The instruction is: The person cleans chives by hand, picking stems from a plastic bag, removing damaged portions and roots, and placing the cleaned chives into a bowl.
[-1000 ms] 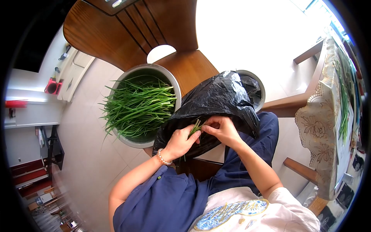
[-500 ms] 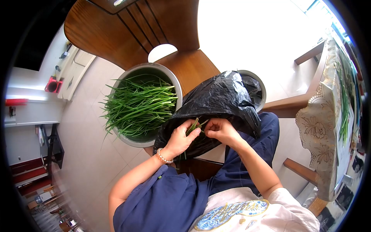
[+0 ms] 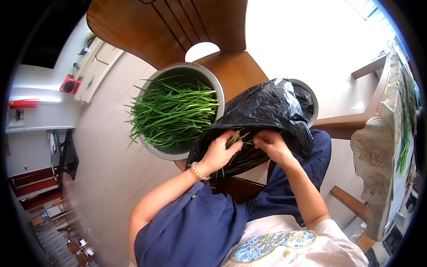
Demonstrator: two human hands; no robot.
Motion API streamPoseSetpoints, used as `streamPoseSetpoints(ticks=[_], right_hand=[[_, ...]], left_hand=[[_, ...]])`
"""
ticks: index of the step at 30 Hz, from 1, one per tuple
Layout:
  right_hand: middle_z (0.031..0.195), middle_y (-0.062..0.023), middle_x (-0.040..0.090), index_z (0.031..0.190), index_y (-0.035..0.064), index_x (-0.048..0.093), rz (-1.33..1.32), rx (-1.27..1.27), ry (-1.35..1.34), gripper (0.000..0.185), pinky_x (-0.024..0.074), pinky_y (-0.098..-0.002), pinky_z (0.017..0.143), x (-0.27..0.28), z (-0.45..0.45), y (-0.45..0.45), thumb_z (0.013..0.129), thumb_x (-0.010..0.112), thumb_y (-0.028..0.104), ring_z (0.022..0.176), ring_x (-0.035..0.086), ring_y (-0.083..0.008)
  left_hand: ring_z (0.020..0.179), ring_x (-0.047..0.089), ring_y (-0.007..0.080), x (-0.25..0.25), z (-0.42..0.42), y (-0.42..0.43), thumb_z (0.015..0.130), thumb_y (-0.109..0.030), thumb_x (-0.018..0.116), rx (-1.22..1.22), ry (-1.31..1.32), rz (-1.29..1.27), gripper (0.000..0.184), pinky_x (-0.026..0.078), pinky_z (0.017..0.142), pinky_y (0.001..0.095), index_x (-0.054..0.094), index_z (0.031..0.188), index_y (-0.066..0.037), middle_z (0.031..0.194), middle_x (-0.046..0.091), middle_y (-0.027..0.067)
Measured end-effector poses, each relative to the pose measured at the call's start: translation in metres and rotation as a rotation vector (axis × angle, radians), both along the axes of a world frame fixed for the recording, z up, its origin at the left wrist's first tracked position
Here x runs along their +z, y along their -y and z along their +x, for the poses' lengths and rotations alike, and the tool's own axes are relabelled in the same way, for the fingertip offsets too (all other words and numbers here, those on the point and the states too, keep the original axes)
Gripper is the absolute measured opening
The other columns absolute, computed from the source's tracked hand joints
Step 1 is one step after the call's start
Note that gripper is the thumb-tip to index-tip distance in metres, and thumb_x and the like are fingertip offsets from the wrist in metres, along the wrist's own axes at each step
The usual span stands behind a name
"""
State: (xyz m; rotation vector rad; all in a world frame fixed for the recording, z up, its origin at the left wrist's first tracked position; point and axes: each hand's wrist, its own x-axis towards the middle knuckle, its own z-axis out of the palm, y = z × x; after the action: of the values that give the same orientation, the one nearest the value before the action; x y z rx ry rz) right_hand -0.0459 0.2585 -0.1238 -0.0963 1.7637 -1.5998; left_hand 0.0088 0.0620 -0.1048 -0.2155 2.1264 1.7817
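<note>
Over the mouth of a black plastic bag [image 3: 267, 102], my left hand [image 3: 221, 152] pinches a small bunch of green stalks [image 3: 234, 139], their pale ends pointing up. A beaded bracelet is on that wrist. Just right of the bunch is my right hand [image 3: 272, 145], its thumb and fingertips pressed together; whatever is between them is too small to make out. Left of the bag, a metal basin [image 3: 218, 84] holds a large heap of long green stalks [image 3: 175, 111].
A wooden chair [image 3: 242, 73] stands beyond the basin. Behind the bag is a second round container [image 3: 314, 100]. At the right, a table with a lace-edged cloth [image 3: 373, 151] bears more green stalks [image 3: 404, 129]. A pale cabinet [image 3: 95, 71] stands far left.
My right hand has drawn slightly away from the bunch in my left hand. The whole view has shifted, so the basin, bag and chair appear farther right.
</note>
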Motion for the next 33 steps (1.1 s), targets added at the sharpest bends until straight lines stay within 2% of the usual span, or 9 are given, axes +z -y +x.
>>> streamPoseSetpoints(ticks=[6, 7, 9, 14, 18, 20, 26, 29, 33], right_hand=[[0.084, -0.0113, 0.063, 0.095, -0.0015, 0.062, 0.225, -0.077, -0.280, 0.022, 0.0442, -0.0313, 0.074, -0.010, -0.005, -0.015, 0.084, 0.054, 0.015, 0.078, 0.058, -0.0213], [0.084, -0.0113, 0.063, 0.095, -0.0015, 0.062, 0.227, -0.079, -0.281, 0.022, 0.0442, -0.0313, 0.074, -0.007, -0.006, -0.017, 0.084, 0.054, 0.015, 0.078, 0.058, -0.0213], [0.076, -0.0053, 0.056, 0.090, -0.0016, 0.058, 0.289, -0.228, -0.016, 0.014, 0.0395, -0.0255, 0.064, -0.002, -0.009, -0.021, 0.085, 0.053, 0.010, 0.068, 0.049, -0.0123], [0.074, -0.0043, 0.056, 0.091, 0.0000, 0.060, 0.263, -0.349, -0.048, 0.013, 0.0393, -0.0271, 0.060, -0.023, -0.015, -0.035, 0.081, 0.053, 0.005, 0.065, 0.048, -0.0122], [0.087, -0.0074, 0.062, 0.101, -0.0032, 0.059, 0.281, -0.240, -0.054, 0.023, 0.0448, -0.0272, 0.072, -0.011, -0.004, -0.020, 0.080, 0.062, 0.006, 0.076, 0.055, -0.0129], [0.084, -0.0095, 0.065, 0.096, -0.0023, 0.062, -0.043, -0.158, -0.092, 0.029, 0.0471, -0.0256, 0.069, 0.010, 0.004, -0.003, 0.081, 0.065, 0.023, 0.074, 0.059, -0.0145], [0.071, -0.0051, 0.063, 0.085, -0.0027, 0.063, 0.077, -0.057, -0.082, 0.019, 0.0452, -0.0257, 0.061, 0.015, 0.008, 0.012, 0.082, 0.063, 0.016, 0.064, 0.056, -0.0121], [0.069, -0.0063, 0.063, 0.087, -0.0022, 0.062, 0.230, -0.052, -0.208, 0.018, 0.0435, -0.0260, 0.057, 0.015, 0.007, 0.011, 0.083, 0.061, 0.015, 0.060, 0.055, -0.0121], [0.067, -0.0027, 0.060, 0.091, -0.0032, 0.060, 0.175, -0.094, -0.183, 0.016, 0.0420, -0.0227, 0.056, 0.004, 0.007, 0.009, 0.083, 0.061, 0.011, 0.059, 0.051, -0.0086]], left_hand=[[0.065, 0.051, 0.0074, 0.000, -0.001, 0.003, 0.088, -0.018, 0.056, 0.024, 0.060, -0.025, 0.019, 0.043, 0.061, 0.0226, 0.052, 0.097, -0.002, 0.078, 0.059, 0.0030], [0.065, 0.051, 0.0075, -0.001, -0.001, 0.003, 0.088, -0.018, 0.056, 0.021, 0.048, -0.018, 0.019, 0.043, 0.061, 0.0225, 0.053, 0.097, -0.001, 0.078, 0.059, 0.0031], [0.065, 0.052, 0.0076, -0.002, 0.000, 0.005, 0.088, -0.018, 0.056, 0.021, 0.037, -0.020, 0.020, 0.044, 0.062, 0.0223, 0.053, 0.096, 0.000, 0.078, 0.059, 0.0036], [0.065, 0.052, 0.0077, 0.003, -0.002, 0.005, 0.088, -0.017, 0.057, 0.031, 0.060, 0.017, 0.020, 0.044, 0.063, 0.0223, 0.053, 0.096, 0.000, 0.081, 0.061, 0.0047], [0.067, 0.053, 0.0083, 0.005, -0.003, 0.004, 0.088, -0.017, 0.057, 0.028, 0.068, 0.024, 0.019, 0.045, 0.064, 0.0225, 0.052, 0.096, 0.000, 0.081, 0.062, 0.0054], [0.068, 0.054, 0.0088, 0.006, -0.003, 0.001, 0.088, -0.017, 0.056, 0.034, 0.067, 0.063, 0.019, 0.045, 0.065, 0.0227, 0.052, 0.096, -0.001, 0.082, 0.062, 0.0056], [0.072, 0.057, 0.0108, 0.004, -0.003, 0.001, 0.090, -0.018, 0.055, 0.045, 0.064, 0.187, 0.020, 0.047, 0.068, 0.0239, 0.051, 0.099, -0.001, 0.084, 0.062, 0.0077], [0.072, 0.058, 0.0116, 0.003, -0.003, 0.004, 0.090, -0.019, 0.054, 0.090, 0.108, 0.201, 0.020, 0.047, 0.068, 0.0245, 0.051, 0.100, -0.001, 0.085, 0.062, 0.0086], [0.072, 0.058, 0.0128, 0.003, -0.001, 0.006, 0.090, -0.019, 0.054, 0.180, 0.165, 0.282, 0.020, 0.048, 0.069, 0.0255, 0.051, 0.100, -0.002, 0.086, 0.062, 0.0090]])
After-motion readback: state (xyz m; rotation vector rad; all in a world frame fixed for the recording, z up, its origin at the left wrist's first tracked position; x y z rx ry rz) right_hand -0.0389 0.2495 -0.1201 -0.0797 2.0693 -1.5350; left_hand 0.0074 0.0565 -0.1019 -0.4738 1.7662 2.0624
